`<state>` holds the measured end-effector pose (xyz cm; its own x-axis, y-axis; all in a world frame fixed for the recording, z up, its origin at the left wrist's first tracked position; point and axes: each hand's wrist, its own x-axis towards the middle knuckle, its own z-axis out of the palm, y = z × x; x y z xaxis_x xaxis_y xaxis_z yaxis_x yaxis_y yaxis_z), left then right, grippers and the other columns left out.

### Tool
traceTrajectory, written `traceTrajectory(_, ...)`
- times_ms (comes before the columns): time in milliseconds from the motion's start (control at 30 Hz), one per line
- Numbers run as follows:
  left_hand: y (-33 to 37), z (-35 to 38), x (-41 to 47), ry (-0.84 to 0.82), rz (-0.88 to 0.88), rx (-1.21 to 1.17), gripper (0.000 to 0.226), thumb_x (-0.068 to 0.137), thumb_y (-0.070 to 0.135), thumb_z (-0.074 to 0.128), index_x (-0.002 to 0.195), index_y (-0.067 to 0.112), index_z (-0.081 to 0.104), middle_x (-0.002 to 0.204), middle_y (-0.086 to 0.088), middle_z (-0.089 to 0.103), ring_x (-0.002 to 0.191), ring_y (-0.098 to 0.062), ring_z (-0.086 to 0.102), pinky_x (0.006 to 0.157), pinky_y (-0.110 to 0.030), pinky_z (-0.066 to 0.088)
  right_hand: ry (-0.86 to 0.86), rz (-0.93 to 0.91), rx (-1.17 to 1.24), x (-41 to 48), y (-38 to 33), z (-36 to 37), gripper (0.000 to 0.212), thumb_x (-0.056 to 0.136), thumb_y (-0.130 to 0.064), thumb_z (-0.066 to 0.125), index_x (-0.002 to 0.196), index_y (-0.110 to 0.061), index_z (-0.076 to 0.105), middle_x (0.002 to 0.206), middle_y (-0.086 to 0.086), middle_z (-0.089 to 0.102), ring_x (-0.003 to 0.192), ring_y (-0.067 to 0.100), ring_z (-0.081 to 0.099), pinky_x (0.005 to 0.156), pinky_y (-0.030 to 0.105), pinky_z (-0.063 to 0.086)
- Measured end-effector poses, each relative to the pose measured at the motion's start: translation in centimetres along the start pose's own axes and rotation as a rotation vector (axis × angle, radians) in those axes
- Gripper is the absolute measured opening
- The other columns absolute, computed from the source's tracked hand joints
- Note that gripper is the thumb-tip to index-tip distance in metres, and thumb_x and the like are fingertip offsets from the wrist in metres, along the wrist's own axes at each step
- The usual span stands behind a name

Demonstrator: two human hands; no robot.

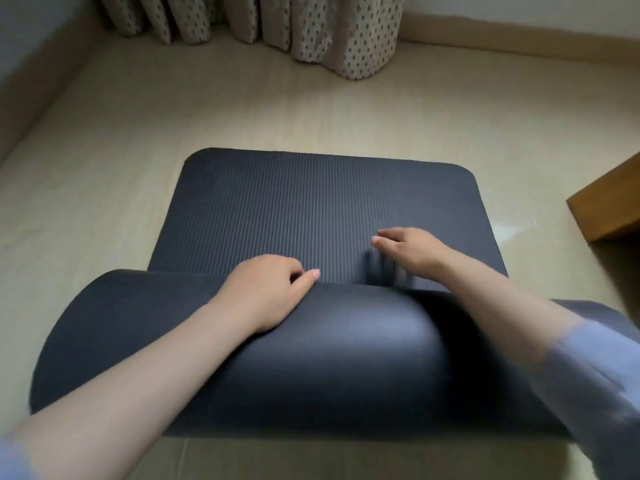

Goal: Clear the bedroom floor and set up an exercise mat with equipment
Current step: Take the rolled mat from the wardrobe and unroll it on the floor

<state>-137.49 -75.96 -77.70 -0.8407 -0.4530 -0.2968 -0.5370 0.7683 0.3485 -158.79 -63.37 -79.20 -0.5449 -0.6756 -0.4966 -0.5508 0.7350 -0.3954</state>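
— What does the mat look like from where you sit?

— I see a dark grey exercise mat, ribbed along its length, with rounded far corners. Its far half lies flat on the pale wooden floor; the near half is curled into a thick roll that runs across the bottom of my view. The roll's outer face looks smooth, though that part is blurred.

— And the hands?

— My left hand lies palm down on top of the roll, at its far edge where the roll meets the flat part. Its fingers are loosely curled and rest over that edge; I see them pressing on the mat, not closed around it. My right hand is just beyond the roll, over the flat ribbed part, fingers spread and pointing left. It is blurred, so I cannot tell whether it touches the mat, and it grips nothing that I can see.

— Anything around the mat?

— Spotted curtains hang to the floor at the far wall, well apart from the mat, and a wooden furniture corner stands near on the right.
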Motion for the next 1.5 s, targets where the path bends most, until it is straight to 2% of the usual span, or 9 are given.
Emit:
traceTrajectory(167,-0.4,0.0,0.4,-0.026,0.009,0.015,0.049,0.096,0.054,0.031,0.083,0.021,0.065,0.085,0.001,0.064,0.089,-0.024,0.059,0.068,-0.031,0.038,0.072,-0.084,-0.073,-11.9,-1.7,-0.2,0.058,0.096,-0.055,0.038,0.143,-0.021,0.046,0.145,-0.003,0.05,0.136,0.015,0.041,0.114,0.033,0.03)
traceTrajectory(333,-0.5,1.0,0.9,0.011,0.006,0.035,0.05,0.097,0.051,0.029,0.087,0.019,0.067,0.092,-0.002,0.066,0.094,-0.026,0.06,0.075,-0.033,0.042,0.211,-0.113,-0.392,-13.7,-1.3,3.5,0.084,0.081,-0.069,0.002,0.142,-0.027,0.044,0.14,-0.004,0.051,0.134,0.018,0.04,0.112,0.04,0.024)
traceTrajectory(467,-0.8,2.2,-0.1,0.093,0.008,0.062,0.051,0.097,0.049,0.026,0.096,0.019,0.067,0.098,-0.004,0.067,0.097,-0.027,0.06,0.076,-0.034,0.041,0.345,-0.047,-0.38,-11.8,-1.1,5.6,0.076,0.085,-0.065,0.01,0.132,-0.026,0.056,0.131,-0.005,0.06,0.126,0.02,0.05,0.108,0.044,0.032)
traceTrajectory(633,0.7,2.5,-3.3,0.184,-0.018,0.214,0.048,0.097,0.044,0.025,0.11,0.014,0.061,0.115,-0.01,0.063,0.11,-0.032,0.055,0.091,-0.04,0.037,0.302,0.006,-0.345,-10.7,-1.5,5.6,0.052,0.096,-0.057,0.026,0.114,-0.027,0.064,0.115,0.002,0.067,0.114,0.025,0.057,0.1,0.041,0.038)
traceTrajectory(767,1.0,3.9,-6.4,0.209,-0.006,0.23,0.059,0.093,0.048,0.015,0.132,0.016,0.046,0.133,-0.004,0.051,0.127,-0.026,0.041,0.11,-0.045,0.021,0.365,0.006,-0.321,-11.4,-1.2,6.5,0.056,0.094,-0.057,0.021,0.103,-0.025,0.065,0.107,0.002,0.069,0.108,0.026,0.058,0.098,0.042,0.037)
traceTrajectory(933,1.9,5.6,-8.3,0.213,-0.048,0.252,0.069,0.089,0.054,0.009,0.142,0.02,0.036,0.148,-0.002,0.038,0.14,-0.024,0.027,0.114,-0.048,0.011,0.539,-0.055,-0.334,-14.0,0.0,9.2,0.062,0.088,-0.056,0.016,0.106,-0.021,0.065,0.105,0.001,0.069,0.109,0.026,0.058,0.103,0.047,0.034)
traceTrajectory(1133,4.2,4.6,-6.9,0.166,-0.013,0.274,0.055,0.095,0.054,0.019,0.109,0.018,0.058,0.118,-0.008,0.061,0.114,-0.031,0.053,0.095,-0.043,0.034,0.623,-0.083,-0.321,-17.6,0.2,11.0,0.056,0.093,-0.052,0.023,0.118,-0.02,0.061,0.114,0.0,0.065,0.115,0.025,0.054,0.107,0.05,0.029)
traceTrajectory(1300,5.1,4.6,-8.8,0.14,0.038,0.271,0.056,0.096,0.053,0.02,0.106,0.016,0.061,0.115,-0.011,0.063,0.11,-0.033,0.056,0.087,-0.04,0.038,0.611,-0.134,-0.327,-21.9,0.8,12.3,0.058,0.092,-0.053,0.025,0.123,-0.018,0.059,0.12,0.001,0.062,0.12,0.027,0.051,0.107,0.052,0.03)
traceTrajectory(1500,5.5,6.2,-13.0,0.276,0.063,0.314,0.048,0.094,0.049,0.025,0.098,0.016,0.06,0.103,-0.009,0.065,0.101,-0.032,0.058,0.085,-0.039,0.038,0.568,-0.061,-0.3,-20.9,-0.7,11.7,0.055,0.09,-0.056,0.025,0.102,-0.019,0.064,0.102,0.004,0.061,0.105,0.027,0.056,0.1,0.045,0.037)
